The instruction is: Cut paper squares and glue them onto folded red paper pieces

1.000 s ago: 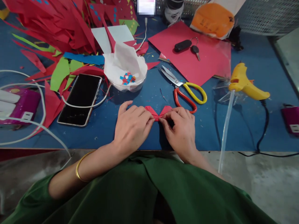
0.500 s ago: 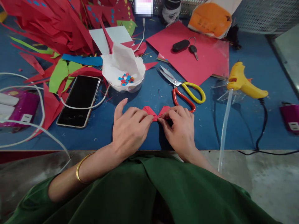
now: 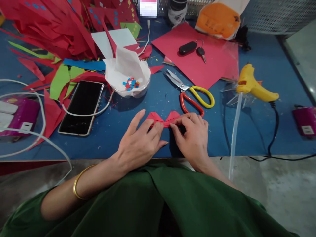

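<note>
A small folded red paper piece (image 3: 166, 123) with two raised corners lies at the table's near side, between my hands. My left hand (image 3: 139, 141) rests its fingertips on the paper's left part, with thumb and little finger spread away from it. On the right end, my right hand (image 3: 194, 136) pinches the paper between thumb and fingers. Just beyond it lie scissors (image 3: 184, 87) with one yellow and one red handle. A white paper-lined bowl (image 3: 145, 79) holding small coloured paper bits stands beyond my left hand.
A phone (image 3: 81, 108) with a white cable across it lies at left, near a purple power block (image 3: 24, 115). Red and green paper scraps (image 3: 59, 80) fill the far left. Keys (image 3: 190, 48) lie on red sheets (image 3: 197, 72). A yellow glue gun (image 3: 255, 87) is at right.
My left thumb has moved off the paper and now sticks out below it. More of the folded paper shows between my hands. The whole view has shifted slightly.
</note>
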The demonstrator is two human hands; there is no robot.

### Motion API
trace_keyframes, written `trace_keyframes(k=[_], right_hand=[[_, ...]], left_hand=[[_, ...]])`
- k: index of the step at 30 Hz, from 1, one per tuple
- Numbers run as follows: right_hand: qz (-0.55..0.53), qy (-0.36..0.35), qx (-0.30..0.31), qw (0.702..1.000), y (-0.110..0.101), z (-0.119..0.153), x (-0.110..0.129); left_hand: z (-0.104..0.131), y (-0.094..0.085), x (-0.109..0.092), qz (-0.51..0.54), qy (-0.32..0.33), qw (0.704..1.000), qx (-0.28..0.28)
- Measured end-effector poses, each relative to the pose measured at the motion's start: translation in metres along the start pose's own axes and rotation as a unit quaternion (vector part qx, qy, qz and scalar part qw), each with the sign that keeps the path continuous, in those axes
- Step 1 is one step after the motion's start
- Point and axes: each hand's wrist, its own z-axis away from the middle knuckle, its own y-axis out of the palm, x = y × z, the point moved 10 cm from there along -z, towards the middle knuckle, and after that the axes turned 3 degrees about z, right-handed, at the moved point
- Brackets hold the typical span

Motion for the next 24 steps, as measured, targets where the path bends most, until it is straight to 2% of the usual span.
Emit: trace_keyframes(k=[12,24], right_hand=[[-0.002,0.013,0.010,1.000,0.002,-0.001,-0.006],[-0.014,0.050,-0.031,0.998,-0.008,0.007,-0.023]], left_hand=[[-0.001,0.005,-0.001,-0.025,0.005,0.999,0.046],[-0.003,0.006,-0.001,-0.033,0.007,0.998,0.053]])
